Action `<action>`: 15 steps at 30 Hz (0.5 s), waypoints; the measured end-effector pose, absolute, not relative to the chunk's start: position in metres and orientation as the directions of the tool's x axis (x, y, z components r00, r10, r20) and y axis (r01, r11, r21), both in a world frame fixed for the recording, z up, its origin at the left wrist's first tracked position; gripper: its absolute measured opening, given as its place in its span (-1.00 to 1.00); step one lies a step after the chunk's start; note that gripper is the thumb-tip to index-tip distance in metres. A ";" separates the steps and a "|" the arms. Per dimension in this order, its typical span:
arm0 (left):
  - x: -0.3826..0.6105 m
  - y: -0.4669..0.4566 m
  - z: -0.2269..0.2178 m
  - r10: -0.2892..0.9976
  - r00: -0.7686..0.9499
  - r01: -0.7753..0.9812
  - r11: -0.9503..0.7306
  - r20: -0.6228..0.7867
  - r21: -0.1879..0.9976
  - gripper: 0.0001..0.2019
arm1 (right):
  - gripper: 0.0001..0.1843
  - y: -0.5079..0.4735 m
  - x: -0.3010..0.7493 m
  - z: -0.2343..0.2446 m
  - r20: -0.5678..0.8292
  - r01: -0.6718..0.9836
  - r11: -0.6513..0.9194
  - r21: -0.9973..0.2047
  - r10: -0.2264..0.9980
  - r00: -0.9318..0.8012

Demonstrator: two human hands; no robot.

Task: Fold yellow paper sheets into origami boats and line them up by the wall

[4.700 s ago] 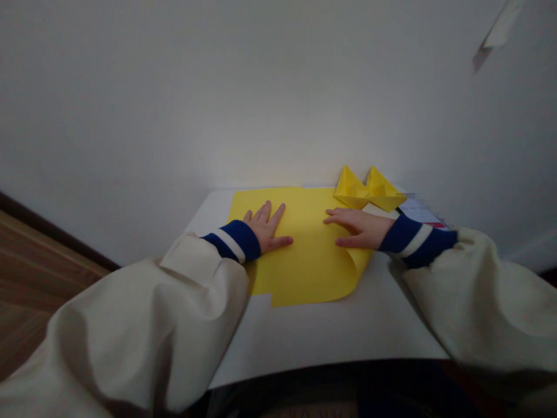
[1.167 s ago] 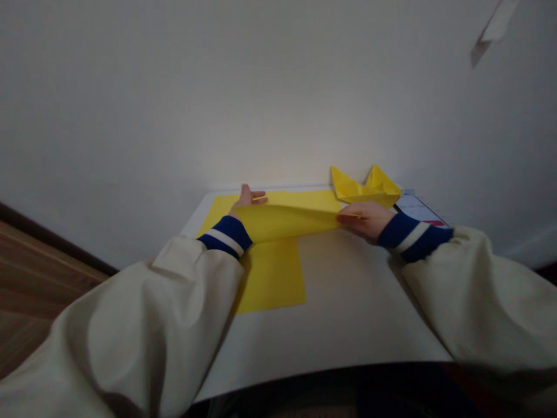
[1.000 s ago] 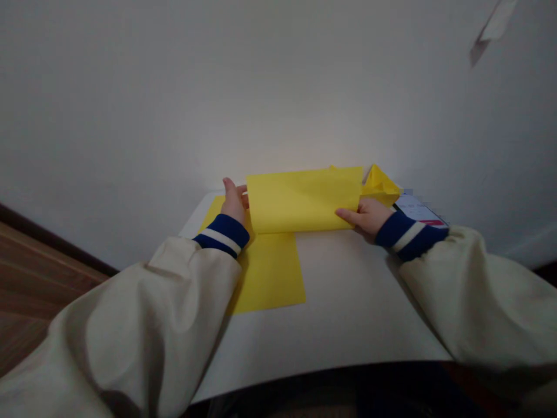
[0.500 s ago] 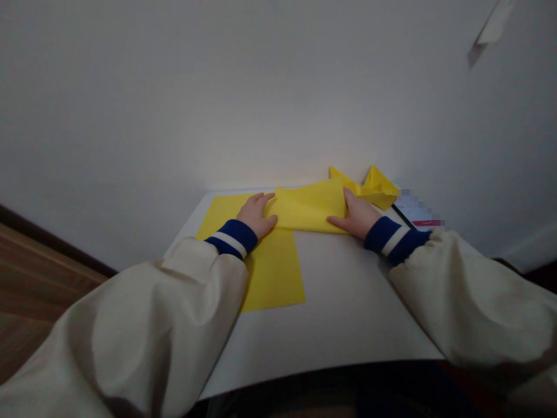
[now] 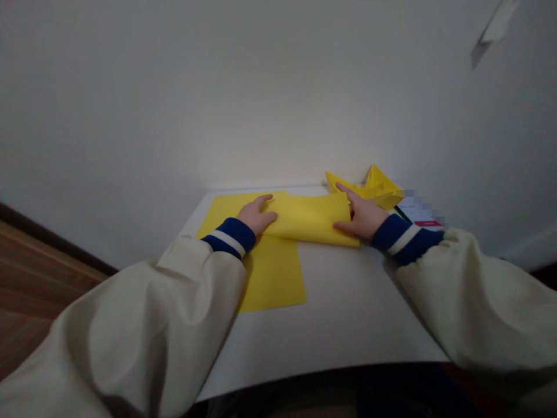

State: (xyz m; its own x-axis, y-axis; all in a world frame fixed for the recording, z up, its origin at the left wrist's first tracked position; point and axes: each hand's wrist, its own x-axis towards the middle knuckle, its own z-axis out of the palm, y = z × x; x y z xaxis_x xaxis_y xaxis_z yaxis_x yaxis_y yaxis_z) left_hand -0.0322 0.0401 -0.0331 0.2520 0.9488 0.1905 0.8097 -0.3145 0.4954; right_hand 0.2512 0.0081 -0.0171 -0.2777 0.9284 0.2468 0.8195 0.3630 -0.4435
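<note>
A folded sheet of yellow paper (image 5: 311, 217) lies across the far part of the table, its fold edge toward me and its layers slightly bulged. My left hand (image 5: 257, 214) grips its left end, thumb and fingers bent over the paper. At the right end, my right hand (image 5: 361, 213) holds the paper with the thumb on the front. Its index finger points up and away, and its other fingers are partly hidden. Beneath the folded sheet, on the left, lies a flat yellow sheet (image 5: 276, 276).
A folded yellow paper boat (image 5: 378, 188) stands behind my right hand, against the wall. A partly blurred card or screen (image 5: 420, 210) lies right of it. The white table (image 5: 348, 313) meets the wall at the back. Brown wood (image 5: 35, 284) is at left.
The folded paper's right end has come down and toward me, its near edge now lower. My right hand has shifted slightly right, and its index finger has stretched out. My left hand barely moved.
</note>
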 end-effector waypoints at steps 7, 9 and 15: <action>-0.025 0.031 -0.025 0.937 0.347 0.915 -0.347 0.035 0.206 -0.22 | -0.47 0.012 0.257 -0.021 0.167 0.754 0.397 -0.523 0.915 -0.366; -0.024 0.031 -0.025 0.932 0.361 0.909 -0.360 0.036 0.212 -0.23 | -0.68 0.013 0.259 -0.019 0.087 0.744 0.378 -0.551 0.913 -0.399; -0.027 0.038 -0.027 0.920 0.392 0.853 -0.369 0.015 0.370 -0.30 | -0.90 0.016 0.269 -0.017 -0.079 0.750 0.351 -0.561 0.879 -0.470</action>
State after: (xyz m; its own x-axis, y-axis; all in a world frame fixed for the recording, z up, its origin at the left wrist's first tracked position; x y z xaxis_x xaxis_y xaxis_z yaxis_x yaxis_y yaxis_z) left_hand -0.0268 0.0380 -0.0274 0.3922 0.9198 0.0145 0.8525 -0.3694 0.3698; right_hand 0.2692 0.0164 -0.0167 -0.4699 0.8792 -0.0786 0.7499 0.3506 -0.5610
